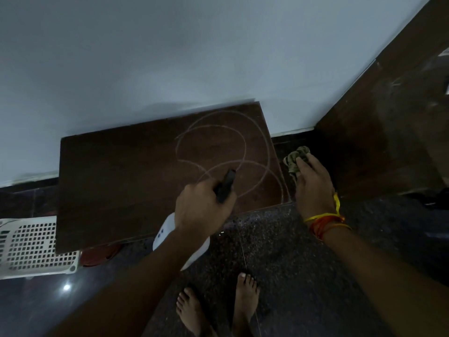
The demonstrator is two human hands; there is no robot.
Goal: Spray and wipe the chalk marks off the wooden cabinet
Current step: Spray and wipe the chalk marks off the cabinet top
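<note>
The spray bottle (182,242) is gripped in the left hand (201,207), its long axis tilted, black nozzle (227,184) pointing up and away over the chalk rings (223,152) on the cabinet (116,181). Just right of the cabinet, the right hand (313,186) clutches a bunched cloth (296,159) above the floor (279,251)

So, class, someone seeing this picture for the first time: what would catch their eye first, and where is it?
Pale looping chalk marks stand out on the dark wooden cabinet top against the wall. Over its front edge the left hand grips a spray bottle, black nozzle toward the marks; the right hand holds a crumpled cloth beside the cabinet.
</note>
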